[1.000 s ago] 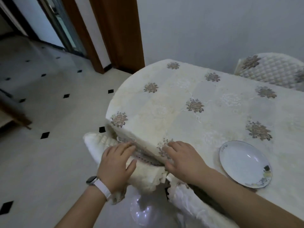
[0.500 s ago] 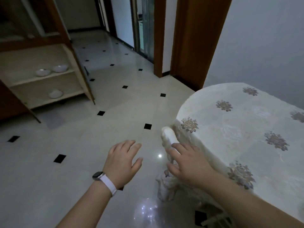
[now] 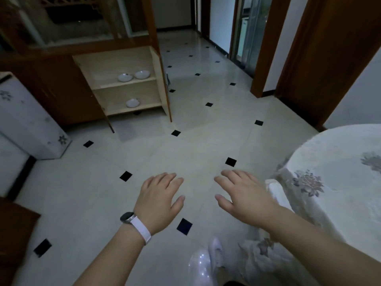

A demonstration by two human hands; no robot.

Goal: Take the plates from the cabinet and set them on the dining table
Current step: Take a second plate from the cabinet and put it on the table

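Note:
An open wooden cabinet [image 3: 115,58] stands across the room at upper left. Two white plates sit side by side on its upper shelf, one [image 3: 125,77] left of the other [image 3: 142,74]. A third white plate [image 3: 133,103] lies on the lower shelf. The dining table [image 3: 340,162], under a cream flowered cloth, fills the right edge. My left hand [image 3: 159,200], with a white watch strap, and my right hand [image 3: 244,196] hover palm-down over the floor, fingers apart, holding nothing.
Pale floor tiles with small black diamonds stretch between me and the cabinet. A white floral-patterned box or appliance [image 3: 28,124] stands at left. A cushioned chair [image 3: 276,195] is tucked against the table. Brown door frames [image 3: 266,48] rise at the upper right.
My view has swung left from the table toward the cabinet. Both hands have left the tablecloth edge and chair and now hang free over the floor. The plate on the table is out of view.

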